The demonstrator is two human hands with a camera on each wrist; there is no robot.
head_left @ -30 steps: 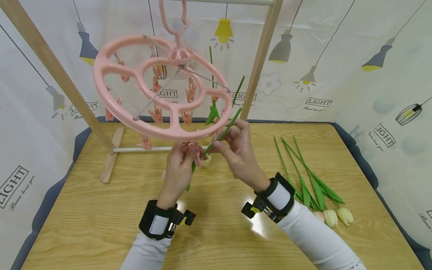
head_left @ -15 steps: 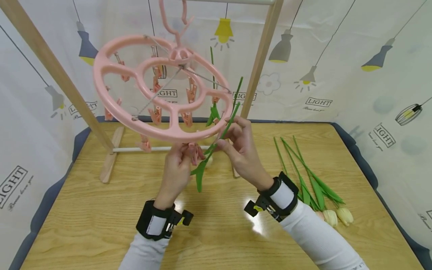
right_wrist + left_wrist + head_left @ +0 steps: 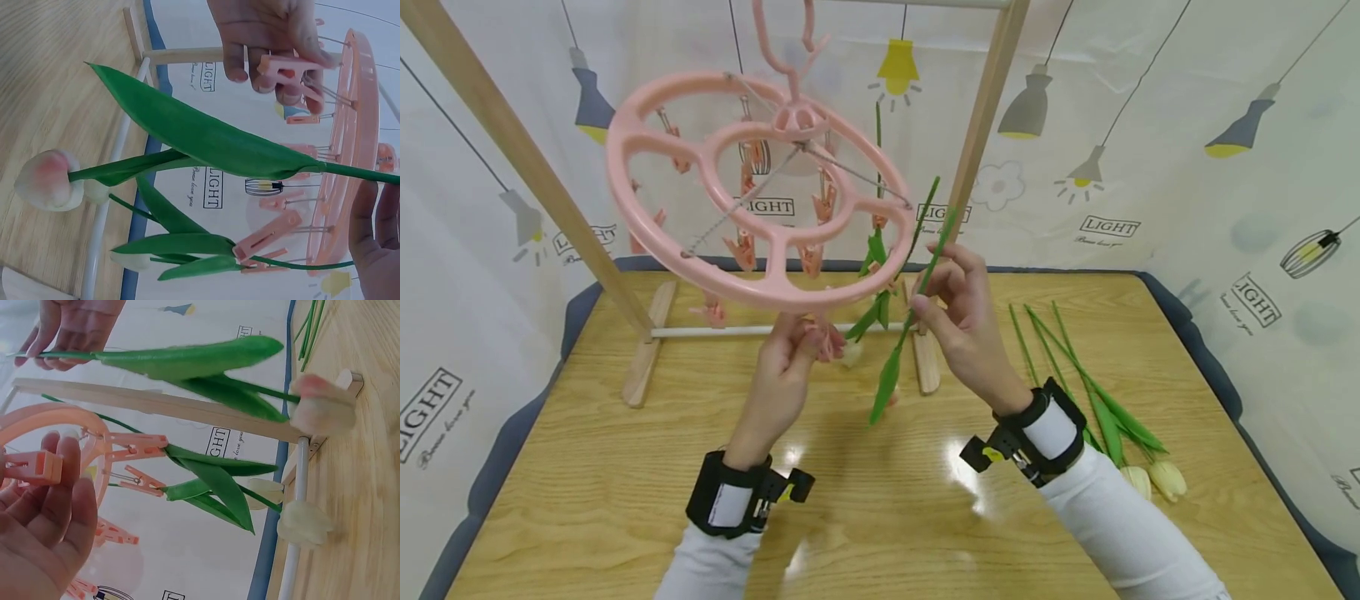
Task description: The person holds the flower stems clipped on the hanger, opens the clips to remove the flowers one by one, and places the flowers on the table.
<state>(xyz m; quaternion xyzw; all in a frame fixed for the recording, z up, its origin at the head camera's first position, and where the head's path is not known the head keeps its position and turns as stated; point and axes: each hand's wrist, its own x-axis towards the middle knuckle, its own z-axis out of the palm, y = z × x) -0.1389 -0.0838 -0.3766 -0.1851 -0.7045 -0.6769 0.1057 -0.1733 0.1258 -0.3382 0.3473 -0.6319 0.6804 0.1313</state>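
My left hand (image 3: 784, 371) pinches a pink clothespin (image 3: 287, 72) that hangs from the near rim of a round pink clip hanger (image 3: 790, 294). To the right, my right hand (image 3: 962, 321) holds an artificial tulip (image 3: 200, 131) by its green stem between thumb and fingers. This tulip hangs bloom down, and its white-pink bloom (image 3: 324, 405) shows in both wrist views. A gap separates its stem from the clothespin in my left hand. Two more tulips hang bloom down from other clothespins (image 3: 140, 445) on the hanger's right side, their white blooms (image 3: 306, 524) low near the white bar.
A wooden stand (image 3: 977, 125) carries the hanger by its hook. Several tulips (image 3: 1093, 400) lie on the wooden table (image 3: 865, 517) at the right, stems pointing away. Other clothespins (image 3: 741, 250) dangle around the rings. A lamp-patterned cloth (image 3: 1097, 100) backs the table.
My right hand has drawn the tulip rightward, away from the clothespin, and the stem now stands steeper. The left hand keeps the clothespin and has shifted slightly left; the hanger has tilted a little.
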